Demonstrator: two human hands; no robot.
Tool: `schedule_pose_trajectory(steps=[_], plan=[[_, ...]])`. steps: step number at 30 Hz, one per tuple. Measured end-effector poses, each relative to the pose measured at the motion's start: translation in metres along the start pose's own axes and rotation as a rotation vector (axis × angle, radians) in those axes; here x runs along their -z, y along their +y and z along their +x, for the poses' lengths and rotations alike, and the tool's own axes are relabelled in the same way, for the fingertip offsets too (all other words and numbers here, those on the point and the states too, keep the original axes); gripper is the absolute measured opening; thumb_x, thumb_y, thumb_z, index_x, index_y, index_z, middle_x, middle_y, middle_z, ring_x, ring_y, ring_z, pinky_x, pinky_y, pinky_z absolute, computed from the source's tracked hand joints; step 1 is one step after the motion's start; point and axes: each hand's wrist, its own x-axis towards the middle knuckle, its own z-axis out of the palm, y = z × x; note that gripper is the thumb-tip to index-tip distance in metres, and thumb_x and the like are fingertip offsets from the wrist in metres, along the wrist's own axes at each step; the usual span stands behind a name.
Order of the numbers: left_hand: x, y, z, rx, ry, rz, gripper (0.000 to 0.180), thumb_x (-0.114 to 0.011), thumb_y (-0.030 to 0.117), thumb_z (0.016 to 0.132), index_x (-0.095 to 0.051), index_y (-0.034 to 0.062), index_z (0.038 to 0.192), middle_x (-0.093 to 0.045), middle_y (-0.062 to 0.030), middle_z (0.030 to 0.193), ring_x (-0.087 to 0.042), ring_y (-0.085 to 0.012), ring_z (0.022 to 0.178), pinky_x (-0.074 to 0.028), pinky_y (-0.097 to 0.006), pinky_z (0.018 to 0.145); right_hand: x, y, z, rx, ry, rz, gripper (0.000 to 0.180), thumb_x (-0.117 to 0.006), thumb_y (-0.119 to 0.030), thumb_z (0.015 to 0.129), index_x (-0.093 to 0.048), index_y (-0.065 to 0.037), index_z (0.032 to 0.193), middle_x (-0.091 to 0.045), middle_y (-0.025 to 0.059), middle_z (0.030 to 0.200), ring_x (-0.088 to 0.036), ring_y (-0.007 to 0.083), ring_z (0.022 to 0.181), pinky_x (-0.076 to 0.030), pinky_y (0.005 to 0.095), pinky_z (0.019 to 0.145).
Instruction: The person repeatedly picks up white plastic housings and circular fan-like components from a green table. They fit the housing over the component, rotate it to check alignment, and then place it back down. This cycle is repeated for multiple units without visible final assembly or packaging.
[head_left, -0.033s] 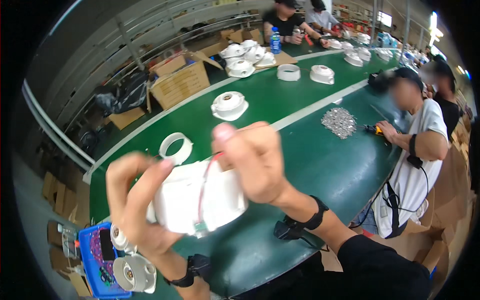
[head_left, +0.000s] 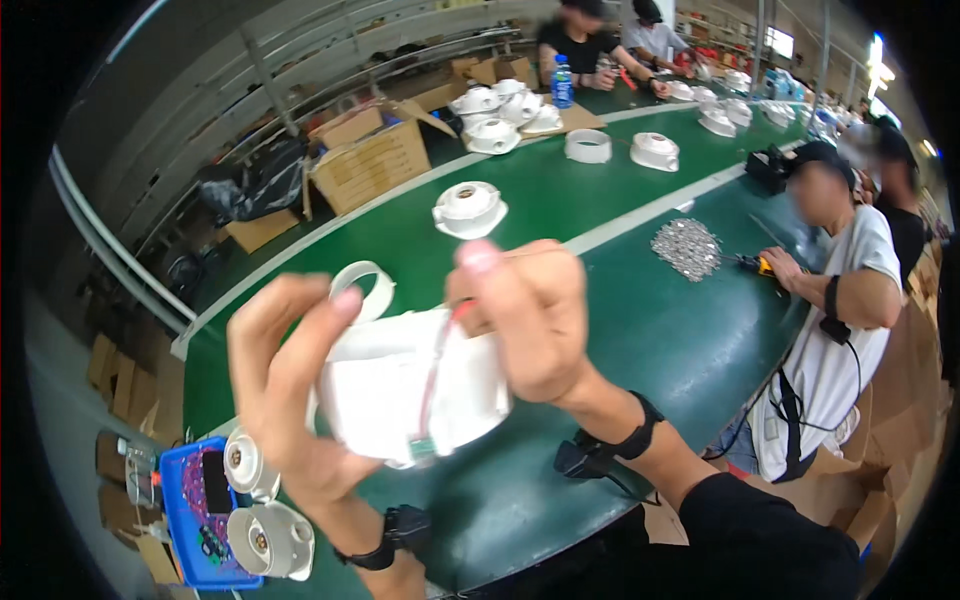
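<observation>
Above the near table I hold a white plastic housing (head_left: 385,395), blurred by motion. My left hand (head_left: 285,370) grips its left side, fingers curled over the top and the palm beneath. My right hand (head_left: 535,325) is closed at the upper right corner, pinching thin red and white wires (head_left: 433,380) between thumb and fingers. Those wires run down the housing's near face to a small green part (head_left: 422,448) at its lower edge. The right fingertips are partly hidden behind the thumb. Beyond the housing, a white plastic ring (head_left: 377,293) stands on the green surface.
At lower left are a blue tray (head_left: 172,515) of small parts and two white round housings (head_left: 262,540). A finished-looking white housing (head_left: 470,208) sits farther off. Right, a pile of metal pieces (head_left: 685,248) lies near a co-worker holding a yellow-and-black tool (head_left: 755,264). A cardboard box (head_left: 370,165) stands behind.
The whole view has shifted slightly, so most things appear a little farther right. My hands keep their hold on the housing and wires.
</observation>
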Motion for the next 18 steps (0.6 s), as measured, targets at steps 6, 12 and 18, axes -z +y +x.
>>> schedule_pose_trajectory(steps=[6, 12, 18], plan=[[-0.026, -0.014, -0.029, 0.414, -0.047, -0.565, 0.092, -0.08, 0.011, 0.064, -0.037, 0.0011, 0.145, -0.049, -0.0174, 0.142, -0.058, -0.0312, 0.119, -0.049, -0.04, 0.096, 0.016, 0.009, 0.002, 0.024, 0.054, 0.025, 0.051, -0.048, -0.011, 0.099, -0.042, 0.0, 0.05, -0.039, 0.0003, 0.045, -0.033, 0.0079, 0.041, -0.025, 0.0304, 0.041], [-0.016, -0.01, -0.028, 0.421, 0.075, -0.38, 0.039, -0.076, 0.0, 0.069, -0.062, 0.0024, 0.105, -0.068, -0.0075, 0.093, -0.068, -0.0189, 0.087, -0.054, -0.027, 0.076, 0.028, 0.007, 0.009, 0.094, -0.025, -0.079, 0.047, -0.044, -0.012, 0.099, -0.049, 0.003, 0.055, -0.051, 0.005, 0.053, -0.043, 0.0128, 0.047, -0.032, 0.0301, 0.047], [0.008, -0.008, -0.025, 0.381, 0.064, -0.046, 0.037, -0.074, -0.002, 0.064, -0.061, 0.0025, 0.098, -0.062, -0.0091, 0.084, -0.059, -0.0204, 0.072, -0.049, -0.03, 0.066, 0.009, -0.029, 0.017, 0.377, 0.146, -0.492, 0.023, -0.048, -0.007, 0.089, -0.066, 0.001, 0.079, -0.067, 0.0119, 0.082, -0.061, 0.0262, 0.082, -0.044, 0.0414, 0.086]])
